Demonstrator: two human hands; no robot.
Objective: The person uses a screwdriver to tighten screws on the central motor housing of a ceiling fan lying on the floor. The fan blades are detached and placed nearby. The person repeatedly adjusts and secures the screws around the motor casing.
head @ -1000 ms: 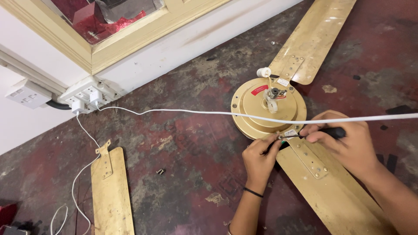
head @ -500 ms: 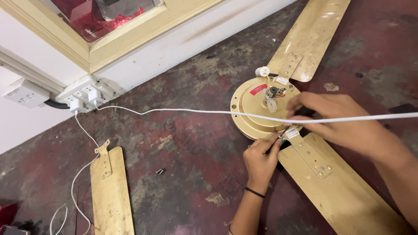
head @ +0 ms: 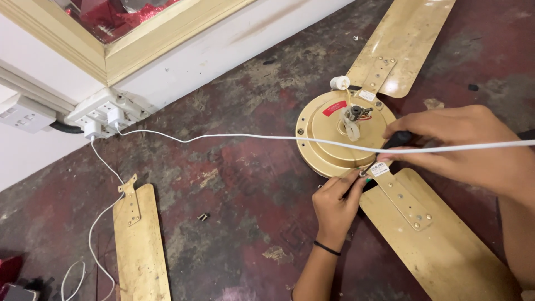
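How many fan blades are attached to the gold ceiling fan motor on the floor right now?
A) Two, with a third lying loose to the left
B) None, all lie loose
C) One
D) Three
A: two gold blades meet the motor housing at their brackets, while a third blade lies apart on the floor near the white cable.

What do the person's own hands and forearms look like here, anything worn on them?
Both are bare: no gloves, no sleeves in view. The left hand has a thin black band around its wrist. The right hand shows no ring, watch or band; its forearm runs out of the picture at the right edge.
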